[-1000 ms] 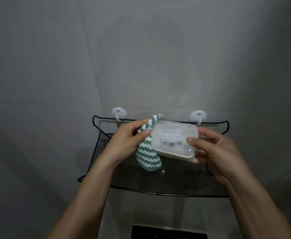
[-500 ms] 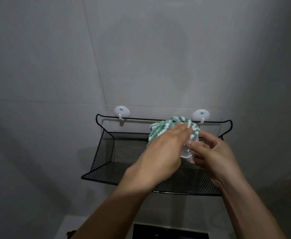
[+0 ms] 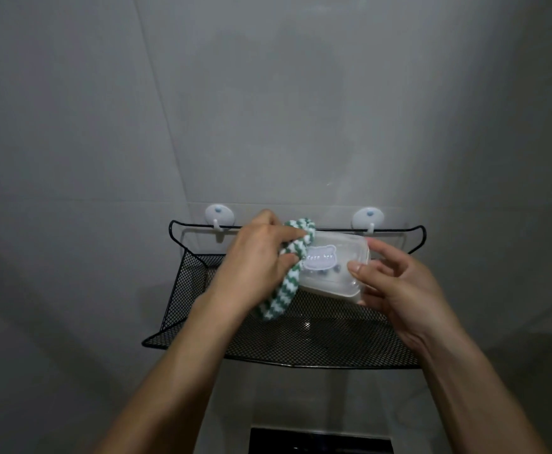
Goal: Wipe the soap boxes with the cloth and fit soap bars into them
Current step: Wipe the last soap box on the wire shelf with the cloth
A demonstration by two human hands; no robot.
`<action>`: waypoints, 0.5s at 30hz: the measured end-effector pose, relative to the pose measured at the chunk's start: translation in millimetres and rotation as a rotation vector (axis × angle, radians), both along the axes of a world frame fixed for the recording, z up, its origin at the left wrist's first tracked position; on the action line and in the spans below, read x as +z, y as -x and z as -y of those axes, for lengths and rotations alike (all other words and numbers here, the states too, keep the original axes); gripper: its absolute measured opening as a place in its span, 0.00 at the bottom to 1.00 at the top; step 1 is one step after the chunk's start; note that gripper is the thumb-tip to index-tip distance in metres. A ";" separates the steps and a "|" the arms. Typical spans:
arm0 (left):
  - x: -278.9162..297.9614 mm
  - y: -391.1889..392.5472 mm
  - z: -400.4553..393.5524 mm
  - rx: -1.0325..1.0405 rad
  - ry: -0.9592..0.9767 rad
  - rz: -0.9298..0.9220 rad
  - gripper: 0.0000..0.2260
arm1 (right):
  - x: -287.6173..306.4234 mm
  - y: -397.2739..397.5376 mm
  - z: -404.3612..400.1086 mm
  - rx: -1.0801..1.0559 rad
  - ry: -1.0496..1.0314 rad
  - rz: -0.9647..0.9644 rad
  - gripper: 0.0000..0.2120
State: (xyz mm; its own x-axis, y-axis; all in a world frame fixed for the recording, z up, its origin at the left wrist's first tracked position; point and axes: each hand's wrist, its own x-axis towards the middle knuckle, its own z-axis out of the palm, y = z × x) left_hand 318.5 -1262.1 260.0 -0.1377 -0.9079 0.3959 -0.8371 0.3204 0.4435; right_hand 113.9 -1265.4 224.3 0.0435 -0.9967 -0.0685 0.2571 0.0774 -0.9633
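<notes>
I hold the soap box (image 3: pixel 332 267) up over the mesh shelf (image 3: pixel 301 342), off the wire, so the cloth (image 3: pixel 287 283) can reach its lid and sides. My right hand (image 3: pixel 399 290) clamps its right end, thumb on the lid, fingers curled beneath (probably; the box hides them). My left hand (image 3: pixel 258 260) has the striped cloth bunched in curled fingers, pressed to the box's left end. The box lies between my two hands, label facing me, lid closed.

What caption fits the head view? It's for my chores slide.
Left hand wipes a translucent soap box with a green-striped cloth, right hand holding it over a black mesh shelf.
</notes>
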 end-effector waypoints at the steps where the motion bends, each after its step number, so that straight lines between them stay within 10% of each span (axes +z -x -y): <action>1: -0.2 4.1 -0.4 -0.001 0.016 -0.007 0.18 | -0.4 -2.4 0.8 0.019 0.003 -0.003 0.29; 15: -18.1 27.8 -31.7 -0.079 0.212 0.043 0.22 | -3.0 2.4 9.3 0.036 -0.027 0.160 0.30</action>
